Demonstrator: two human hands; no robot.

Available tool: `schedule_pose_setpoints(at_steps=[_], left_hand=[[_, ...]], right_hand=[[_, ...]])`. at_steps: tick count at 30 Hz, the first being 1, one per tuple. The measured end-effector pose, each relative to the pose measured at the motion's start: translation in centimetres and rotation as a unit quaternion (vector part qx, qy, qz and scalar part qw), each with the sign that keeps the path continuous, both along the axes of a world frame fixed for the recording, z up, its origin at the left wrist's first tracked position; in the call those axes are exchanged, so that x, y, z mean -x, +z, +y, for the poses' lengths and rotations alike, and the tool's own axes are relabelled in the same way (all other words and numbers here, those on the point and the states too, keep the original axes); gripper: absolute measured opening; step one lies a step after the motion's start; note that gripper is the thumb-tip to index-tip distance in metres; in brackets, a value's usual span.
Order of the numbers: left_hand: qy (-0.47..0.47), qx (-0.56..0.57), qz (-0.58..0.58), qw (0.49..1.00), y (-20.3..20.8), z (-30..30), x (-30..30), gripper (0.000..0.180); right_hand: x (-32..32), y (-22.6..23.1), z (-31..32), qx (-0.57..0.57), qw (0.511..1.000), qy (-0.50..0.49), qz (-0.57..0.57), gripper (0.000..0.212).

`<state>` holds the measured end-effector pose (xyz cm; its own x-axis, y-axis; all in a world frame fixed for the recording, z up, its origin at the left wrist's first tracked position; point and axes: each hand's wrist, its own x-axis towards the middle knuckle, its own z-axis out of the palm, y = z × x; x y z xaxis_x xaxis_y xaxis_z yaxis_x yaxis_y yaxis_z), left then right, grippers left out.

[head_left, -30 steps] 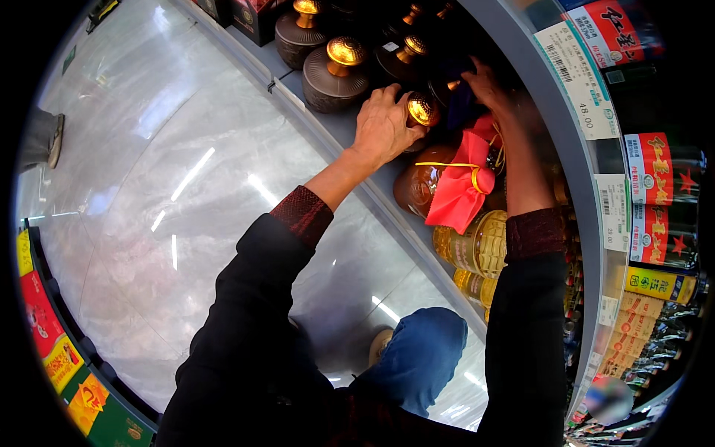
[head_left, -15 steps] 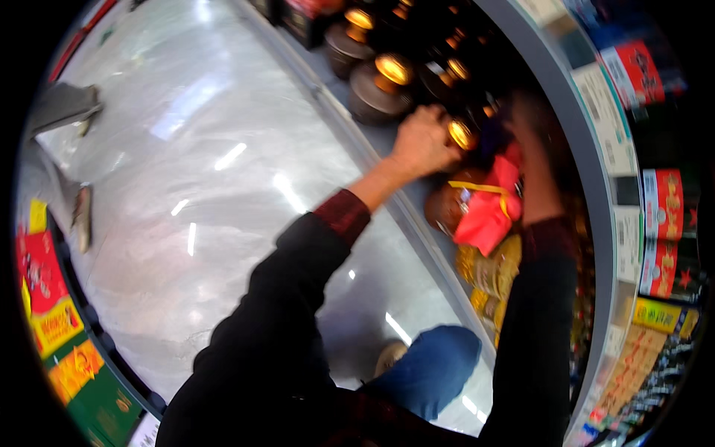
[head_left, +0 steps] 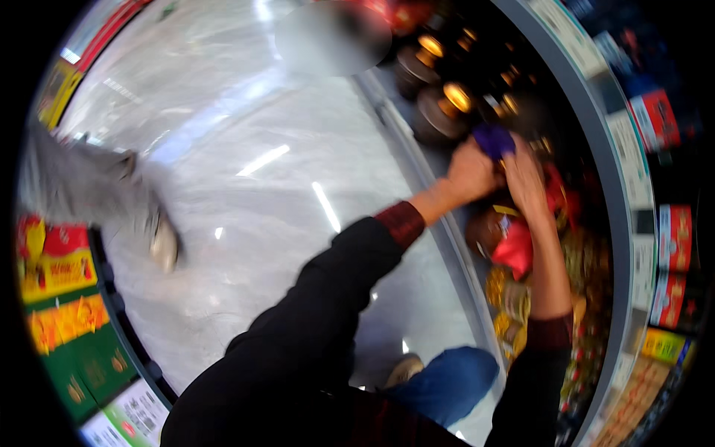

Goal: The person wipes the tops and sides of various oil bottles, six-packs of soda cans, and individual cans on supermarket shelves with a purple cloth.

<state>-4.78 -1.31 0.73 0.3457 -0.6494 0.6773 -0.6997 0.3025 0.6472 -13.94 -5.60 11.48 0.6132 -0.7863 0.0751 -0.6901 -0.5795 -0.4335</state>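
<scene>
Both hands meet at the low shelf, around a dark purple cloth-like cover (head_left: pixel 493 140) whose lower part they hide. My left hand (head_left: pixel 473 171) is closed, fingers curled at the near side of the purple cover. My right hand (head_left: pixel 525 179) reaches in from the right, its fingers bent against the other side; motion blurs them somewhat. Just below sits a round brown jar (head_left: pixel 486 229) with a bright red cloth (head_left: pixel 514 249) and a yellow ribbon on it. Dark jars with shiny gold tops (head_left: pixel 443 113) stand beyond my left hand.
Yellow-gold bottles or jars (head_left: pixel 514 302) line the shelf nearer me. The curved grey shelf edge (head_left: pixel 622 223) with labels rises at the right. A person's grey trouser leg and shoe (head_left: pixel 164 242) are on the left, beside stacked coloured boxes (head_left: pixel 71 324).
My left hand has left a gold-topped jar and joined my right at the purple cover. My right hand has come out of the dark shelf. The person's leg at left has moved nearer.
</scene>
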Motion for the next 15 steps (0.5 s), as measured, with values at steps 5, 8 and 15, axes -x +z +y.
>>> schedule_pose_setpoints(at_steps=[5,8,15], left_hand=[[-0.033,-0.147,-0.049,0.987,1.8,0.4,-0.6,0.049],[-0.046,-0.168,-0.060,0.983,1.5,0.2,0.1,0.053],[-0.049,-0.144,-0.057,0.987,1.1,0.3,-0.9,0.046]], right_hand=[[1.1,-2.0,-5.7,-0.088,0.993,-0.073,0.021,0.044],[1.2,-2.5,-6.0,-0.258,0.947,-0.171,-0.085,0.043],[1.4,-0.7,1.8,0.139,0.990,0.008,-0.004,0.043]])
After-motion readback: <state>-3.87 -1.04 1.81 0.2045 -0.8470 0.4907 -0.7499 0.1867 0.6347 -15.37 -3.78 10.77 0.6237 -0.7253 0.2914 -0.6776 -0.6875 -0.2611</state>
